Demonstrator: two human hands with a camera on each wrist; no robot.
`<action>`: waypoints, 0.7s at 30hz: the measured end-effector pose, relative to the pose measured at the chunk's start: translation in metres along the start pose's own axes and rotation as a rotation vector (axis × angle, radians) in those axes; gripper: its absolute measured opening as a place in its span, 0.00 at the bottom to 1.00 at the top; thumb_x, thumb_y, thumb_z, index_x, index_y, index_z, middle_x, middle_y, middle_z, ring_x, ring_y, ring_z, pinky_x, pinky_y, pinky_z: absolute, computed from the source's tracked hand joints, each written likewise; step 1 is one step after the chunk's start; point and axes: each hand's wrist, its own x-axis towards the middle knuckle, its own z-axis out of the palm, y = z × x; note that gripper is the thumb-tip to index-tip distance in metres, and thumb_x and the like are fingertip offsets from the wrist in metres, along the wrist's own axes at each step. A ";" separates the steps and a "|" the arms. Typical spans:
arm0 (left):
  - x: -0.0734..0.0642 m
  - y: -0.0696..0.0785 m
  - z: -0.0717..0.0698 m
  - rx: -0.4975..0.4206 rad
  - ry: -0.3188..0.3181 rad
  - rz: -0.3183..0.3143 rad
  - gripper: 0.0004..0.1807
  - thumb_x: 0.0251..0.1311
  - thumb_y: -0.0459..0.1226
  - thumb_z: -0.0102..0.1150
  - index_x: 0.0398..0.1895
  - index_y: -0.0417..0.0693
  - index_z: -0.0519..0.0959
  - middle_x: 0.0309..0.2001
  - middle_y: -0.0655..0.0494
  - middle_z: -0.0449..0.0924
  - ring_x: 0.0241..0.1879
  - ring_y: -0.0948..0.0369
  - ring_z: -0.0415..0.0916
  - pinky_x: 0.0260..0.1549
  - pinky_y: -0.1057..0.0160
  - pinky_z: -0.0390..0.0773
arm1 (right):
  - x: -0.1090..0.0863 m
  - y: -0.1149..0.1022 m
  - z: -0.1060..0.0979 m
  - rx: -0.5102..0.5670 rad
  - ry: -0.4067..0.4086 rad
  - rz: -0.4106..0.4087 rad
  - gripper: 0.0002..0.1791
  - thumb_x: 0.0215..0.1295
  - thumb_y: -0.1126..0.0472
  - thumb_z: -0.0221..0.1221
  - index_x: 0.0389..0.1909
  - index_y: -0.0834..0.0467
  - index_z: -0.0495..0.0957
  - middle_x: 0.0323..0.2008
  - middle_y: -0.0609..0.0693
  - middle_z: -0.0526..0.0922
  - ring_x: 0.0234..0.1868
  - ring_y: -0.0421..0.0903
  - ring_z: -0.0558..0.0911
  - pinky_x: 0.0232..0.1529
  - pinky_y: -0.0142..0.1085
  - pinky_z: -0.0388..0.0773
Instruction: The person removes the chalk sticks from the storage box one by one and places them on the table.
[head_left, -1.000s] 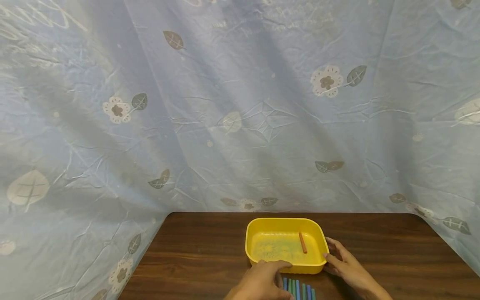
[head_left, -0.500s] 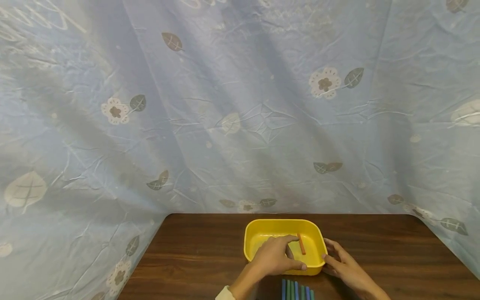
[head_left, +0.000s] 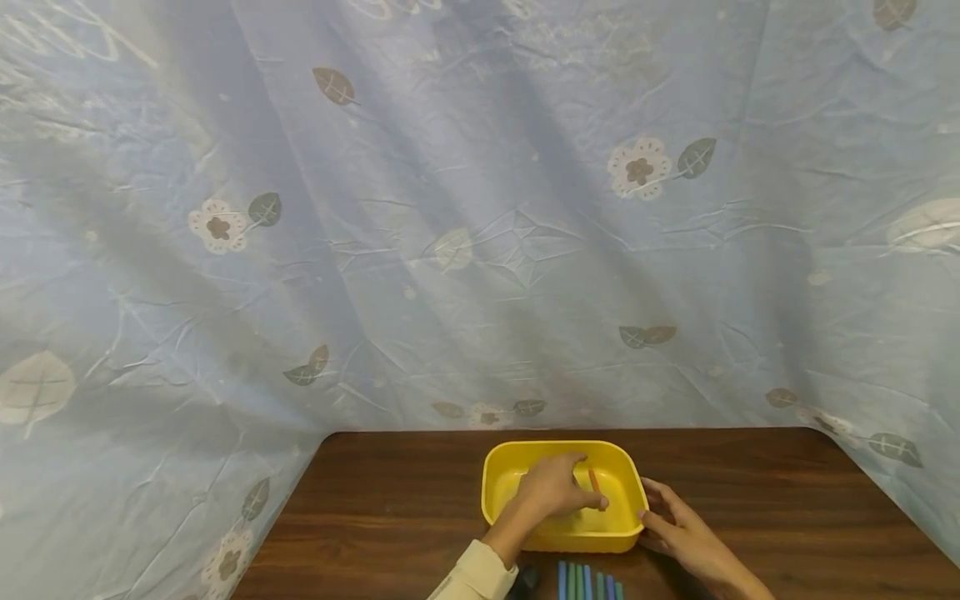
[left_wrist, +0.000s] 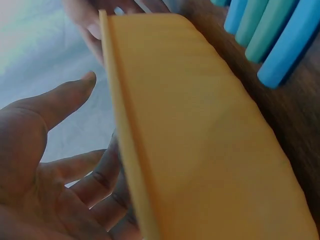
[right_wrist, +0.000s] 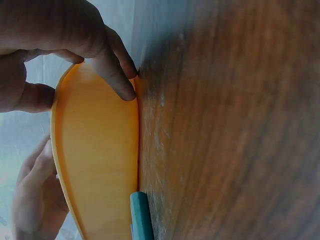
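Observation:
A yellow plastic tub (head_left: 562, 542) stands on the table. Inside, toward its right end, lies one orange-red chalk stick (head_left: 594, 481). My left hand (head_left: 553, 487) reaches over the front rim into the tub, thumb and fingers spread apart on either side of the stick with a gap between them. In the left wrist view the tub's outer wall (left_wrist: 190, 120) hides part of those fingers. At the tub's right end, my right hand (head_left: 678, 533) grips the side, thumb at the rim and fingers (right_wrist: 112, 75) against the outer wall.
Several blue and green chalk sticks (head_left: 580, 581) lie side by side in front of the tub, close to its wall. The brown wooden table (head_left: 390, 500) ends at a pale blue patterned cloth (head_left: 480, 333) hanging behind and around it.
My left hand has moved from the tub's front rim, near the row of sticks, forward and down into the tub toward the orange-red stick. The right hand stays on the tub's side.

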 end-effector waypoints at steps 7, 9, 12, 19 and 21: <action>0.020 -0.004 0.008 -0.014 -0.042 -0.025 0.40 0.56 0.56 0.80 0.73 0.57 0.80 0.68 0.57 0.84 0.65 0.51 0.82 0.60 0.46 0.83 | 0.001 -0.001 -0.001 -0.003 -0.007 -0.003 0.41 0.87 0.57 0.50 0.84 0.71 0.38 0.78 0.82 0.49 0.74 0.74 0.71 0.64 0.54 0.83; 0.024 -0.004 0.010 -0.017 -0.050 -0.038 0.40 0.56 0.56 0.80 0.73 0.58 0.80 0.68 0.57 0.83 0.66 0.51 0.81 0.61 0.47 0.83 | 0.000 -0.001 -0.001 -0.001 -0.012 -0.002 0.41 0.87 0.57 0.50 0.84 0.71 0.38 0.79 0.82 0.48 0.75 0.75 0.70 0.64 0.55 0.83; 0.029 -0.006 0.013 -0.018 -0.056 -0.046 0.40 0.56 0.55 0.81 0.72 0.57 0.80 0.68 0.56 0.83 0.67 0.51 0.80 0.63 0.49 0.82 | 0.000 -0.001 -0.001 0.002 -0.015 -0.004 0.41 0.88 0.57 0.49 0.84 0.71 0.38 0.79 0.82 0.48 0.75 0.76 0.69 0.64 0.55 0.83; 0.037 -0.006 0.020 0.047 -0.067 -0.044 0.41 0.54 0.55 0.82 0.72 0.57 0.80 0.66 0.57 0.84 0.65 0.54 0.81 0.62 0.54 0.82 | -0.001 -0.001 0.000 0.008 -0.007 0.005 0.41 0.88 0.57 0.49 0.84 0.71 0.38 0.79 0.82 0.48 0.74 0.74 0.71 0.64 0.55 0.83; 0.039 -0.006 0.021 0.047 -0.078 -0.052 0.41 0.53 0.54 0.83 0.72 0.57 0.80 0.66 0.57 0.84 0.64 0.54 0.81 0.62 0.54 0.82 | -0.001 -0.001 0.000 0.009 -0.003 0.007 0.41 0.87 0.57 0.50 0.84 0.71 0.38 0.78 0.82 0.49 0.74 0.74 0.71 0.64 0.55 0.83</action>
